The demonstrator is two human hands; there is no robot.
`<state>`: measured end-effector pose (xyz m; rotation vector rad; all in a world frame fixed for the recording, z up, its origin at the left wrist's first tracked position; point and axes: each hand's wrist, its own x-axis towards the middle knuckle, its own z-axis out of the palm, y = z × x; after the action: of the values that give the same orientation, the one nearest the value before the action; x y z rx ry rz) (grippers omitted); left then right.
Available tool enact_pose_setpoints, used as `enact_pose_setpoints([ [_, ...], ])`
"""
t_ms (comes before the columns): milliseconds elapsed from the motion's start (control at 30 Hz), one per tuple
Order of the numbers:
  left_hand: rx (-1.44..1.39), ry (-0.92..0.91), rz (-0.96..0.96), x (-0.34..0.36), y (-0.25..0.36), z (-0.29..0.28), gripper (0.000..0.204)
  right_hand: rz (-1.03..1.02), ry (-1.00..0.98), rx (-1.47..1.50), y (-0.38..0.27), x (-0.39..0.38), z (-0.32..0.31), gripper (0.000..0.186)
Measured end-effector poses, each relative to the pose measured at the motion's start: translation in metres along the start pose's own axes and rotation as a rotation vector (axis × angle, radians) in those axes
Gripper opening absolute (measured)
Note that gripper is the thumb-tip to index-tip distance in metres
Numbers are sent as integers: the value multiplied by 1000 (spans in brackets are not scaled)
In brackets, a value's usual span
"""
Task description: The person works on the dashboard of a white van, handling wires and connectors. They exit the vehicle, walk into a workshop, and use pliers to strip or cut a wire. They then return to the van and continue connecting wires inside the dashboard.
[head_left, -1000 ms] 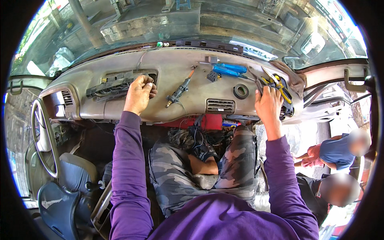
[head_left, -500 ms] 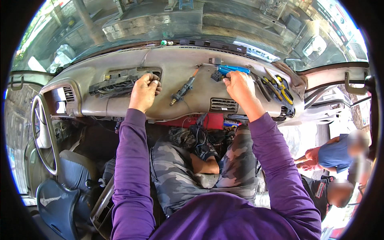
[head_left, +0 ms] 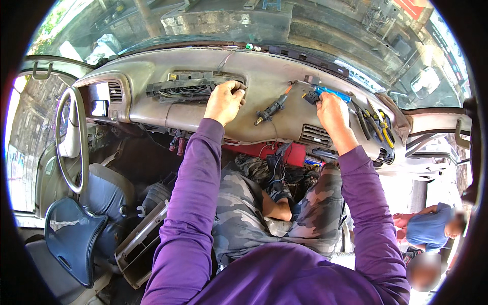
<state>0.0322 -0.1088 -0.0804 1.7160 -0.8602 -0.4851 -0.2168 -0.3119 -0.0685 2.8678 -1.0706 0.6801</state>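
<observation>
Above the dashboard my left hand (head_left: pixel 225 103) is closed, fingertips curled together beside the right end of a black wire-harness strip (head_left: pixel 183 90); anything inside its fingers is hidden. My right hand (head_left: pixel 333 117) is closed too, its thumb tip against a small black connector (head_left: pixel 311 97). A blue-handled tool (head_left: pixel 333 92) lies just behind those fingers, and I cannot make out which of the two is gripped. Between my hands rests a soldering iron (head_left: pixel 274 107), dark-bodied with an orange part near its tip. Right of my right hand are yellow-and-black pliers (head_left: pixel 385 130).
At the left is a steering wheel (head_left: pixel 71 140) with a blue seat (head_left: pixel 71 236) behind it. An air vent (head_left: pixel 316 134) sits below my right hand. Loose wires (head_left: pixel 277 165) hang over my legs. Two people stand outside at the lower right, one in a blue shirt (head_left: pixel 427 227).
The whole view has swung, so the dashboard and both hands appear farther right. Relative to the dashboard, my hands stay in nearly the same places, still closed.
</observation>
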Motion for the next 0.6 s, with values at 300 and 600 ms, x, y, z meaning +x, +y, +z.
enact_pose_setpoints([
  [300,33,9,-13,1,-3,-7,19,124,-141,140,-7,8,-21,12],
  [600,8,-30,-6,3,-2,-2,19,63,44,292,32,5,-20,20],
])
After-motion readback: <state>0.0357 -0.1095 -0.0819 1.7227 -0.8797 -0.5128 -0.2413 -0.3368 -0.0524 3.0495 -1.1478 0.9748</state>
